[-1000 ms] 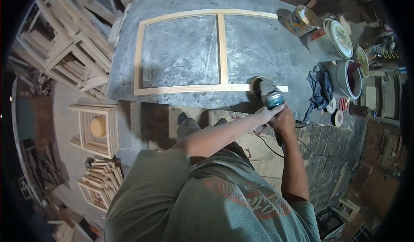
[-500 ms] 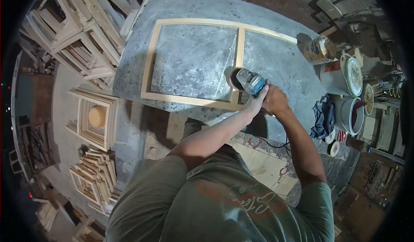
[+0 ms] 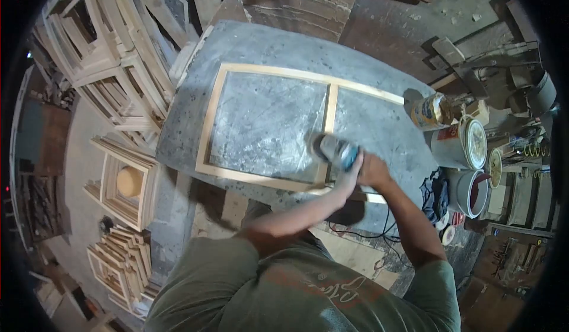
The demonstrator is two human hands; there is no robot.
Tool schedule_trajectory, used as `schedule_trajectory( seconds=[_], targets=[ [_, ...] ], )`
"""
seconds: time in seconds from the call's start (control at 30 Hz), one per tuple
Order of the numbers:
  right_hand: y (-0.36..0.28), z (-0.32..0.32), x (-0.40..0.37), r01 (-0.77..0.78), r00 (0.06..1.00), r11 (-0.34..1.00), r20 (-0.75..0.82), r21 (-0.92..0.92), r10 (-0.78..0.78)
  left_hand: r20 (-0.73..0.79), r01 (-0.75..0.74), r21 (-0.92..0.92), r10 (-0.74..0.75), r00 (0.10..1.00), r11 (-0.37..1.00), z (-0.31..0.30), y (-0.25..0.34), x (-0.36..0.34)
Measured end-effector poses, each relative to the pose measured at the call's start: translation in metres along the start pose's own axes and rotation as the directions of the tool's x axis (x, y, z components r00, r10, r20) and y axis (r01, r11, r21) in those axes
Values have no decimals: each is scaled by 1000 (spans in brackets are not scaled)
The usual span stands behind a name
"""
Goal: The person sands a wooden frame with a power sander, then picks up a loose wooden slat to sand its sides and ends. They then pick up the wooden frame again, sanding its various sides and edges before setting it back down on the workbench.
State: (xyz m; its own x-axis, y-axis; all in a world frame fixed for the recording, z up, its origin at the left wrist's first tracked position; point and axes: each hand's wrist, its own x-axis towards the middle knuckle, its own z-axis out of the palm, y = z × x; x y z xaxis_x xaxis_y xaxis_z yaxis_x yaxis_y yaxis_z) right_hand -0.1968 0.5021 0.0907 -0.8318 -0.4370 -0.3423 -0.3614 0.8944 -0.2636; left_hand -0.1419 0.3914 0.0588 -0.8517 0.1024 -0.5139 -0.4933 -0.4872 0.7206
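A teal angle grinder (image 3: 345,154) with a round disc (image 3: 322,147) is held in both hands, its disc over the crossbar of a pale wooden frame (image 3: 267,69). My left hand (image 3: 352,172) closes around the grinder's body from the near side. Right behind it, my right hand (image 3: 374,171) wraps the rear of the tool. Motion blurs the disc and the grinder's head. The frame lies flat on a grey worktable (image 3: 261,39), and my hands and the tool cover part of its lower right.
Wooden frames (image 3: 124,65) lean at the left, and more frames (image 3: 118,267) are stacked below. Along the table's right side stand a tin (image 3: 428,113), a white bucket (image 3: 447,145), an open bucket (image 3: 465,193) and a dark cloth (image 3: 434,193). A black cord (image 3: 361,234) hangs near my right arm.
The camera view has tilted, so the table and frame sit lower in the picture. Both hands stay on the grinder, which is more blurred now and still over the crossbar.
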Motion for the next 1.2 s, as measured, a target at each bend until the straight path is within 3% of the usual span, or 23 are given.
schedule_trajectory(
  seconds=[0.03, 0.07, 0.13, 0.23, 0.27, 0.33, 0.37, 0.53, 0.57, 0.63, 0.7, 0.77, 0.83, 0.93, 1.03, 1.13, 1.17, 1.2],
  targets=[
    [3, 9, -8, 11, 997, 999, 78, -37, -8, -64, 95, 67, -91, 994, 993, -1, -4, -18],
    [0, 8, -14, 80, 992, 995, 104, -61, -73, -126, 16, -35, -21, 992, 999, 2, -30, -19],
    [-4, 1, -7, 4, 992, 998, 129, -59, 4, -95, -145, -100, 136, 986, 984, 6, -27, -10],
    [2, -27, 30, -104, 990, 993, 87, -50, 108, 34, 19, 46, -21, 999, 999, 4, 2, 36],
    [6, -35, 45, -130, 988, 990, 76, -46, 133, 107, -40, 49, 35, 994, 998, 3, 4, 61],
    [17, -47, 72, -179, 982, 983, 50, -39, 181, 60, 40, 112, -47, 997, 993, 8, 27, 86],
    [26, -42, 83, -174, 985, 983, -33, -66, 172, 51, 24, 120, -31, 998, 992, 10, 37, 96],
    [22, -69, 131, -263, 964, 965, -38, 15, 263, 83, -57, 167, 44, 996, 984, 5, 80, 138],
    [22, -74, 140, -285, 957, 958, -39, 35, 287, 161, 88, 94, -102, 982, 992, 3, 90, 144],
    [-9, -107, 142, -270, 961, 960, -48, 77, 274, 99, 5, 230, -29, 995, 973, 0, 86, 181],
    [22, -79, 174, -228, 963, 969, -124, 96, 239, 70, -118, 326, 101, 992, 938, -7, 71, 224],
    [35, -62, 203, -220, 966, 972, -118, 78, 229, 130, -2, 269, -35, 991, 963, -22, 94, 227],
    [0, -70, 214, -229, 970, 971, -68, 64, 233, 145, 74, 275, -118, 982, 959, -47, 162, 170],
    [-55, -73, 233, -227, 972, 970, -47, 83, 232, 146, 46, 192, -75, 986, 980, -90, 166, 179],
    [-113, -77, 257, -175, 984, 984, -7, 35, 175, -37, -166, 245, 181, 983, 955, -134, 160, 199],
    [-155, -64, 293, -100, 995, 995, -2, -27, 100, -21, -77, 129, 80, 997, 989, -186, 201, 172],
    [-169, -59, 307, -75, 997, 996, -8, -42, 74, 30, 22, 64, -24, 999, 998, -203, 221, 160],
    [-187, -58, 318, -81, 997, 995, 3, -54, 81, -36, 0, 54, 2, 999, 999, -218, 230, 158]
  ],
)
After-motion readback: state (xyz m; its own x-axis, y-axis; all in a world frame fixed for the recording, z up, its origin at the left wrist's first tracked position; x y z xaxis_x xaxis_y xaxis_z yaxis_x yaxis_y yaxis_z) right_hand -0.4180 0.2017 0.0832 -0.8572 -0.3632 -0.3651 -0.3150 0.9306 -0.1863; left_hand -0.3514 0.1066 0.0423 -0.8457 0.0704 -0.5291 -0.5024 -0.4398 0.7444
